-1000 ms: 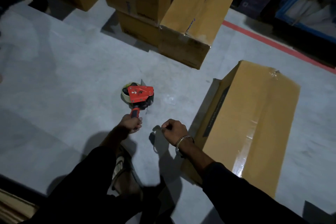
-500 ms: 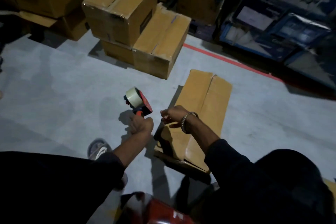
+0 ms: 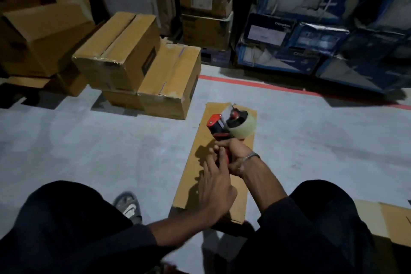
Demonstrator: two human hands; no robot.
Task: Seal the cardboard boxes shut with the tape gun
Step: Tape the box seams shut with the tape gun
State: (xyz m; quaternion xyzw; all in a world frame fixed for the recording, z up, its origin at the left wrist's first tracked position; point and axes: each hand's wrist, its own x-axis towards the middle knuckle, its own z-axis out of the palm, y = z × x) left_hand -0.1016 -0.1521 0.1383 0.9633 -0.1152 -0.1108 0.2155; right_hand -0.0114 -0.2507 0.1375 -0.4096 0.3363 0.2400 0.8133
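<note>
Right hand [image 3: 236, 161] wrapped round the handle of the tape gun [image 3: 231, 128], held over the box [image 3: 200, 176] lying beneath both hands; left hand [image 3: 214, 187], fingers straight, touches the grip; taping seems about to start, the next move apparently lowering the gun onto the seam.

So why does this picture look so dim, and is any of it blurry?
Head view: lighting is low, and the stacked boxes at the back sink into shadow. The hands throw hard dark shadows on the cardboard box below them. The left hand is smeared with motion blur; the tape gun in the right hand looks sharper. The wide lens bends the floor's red line.
</note>
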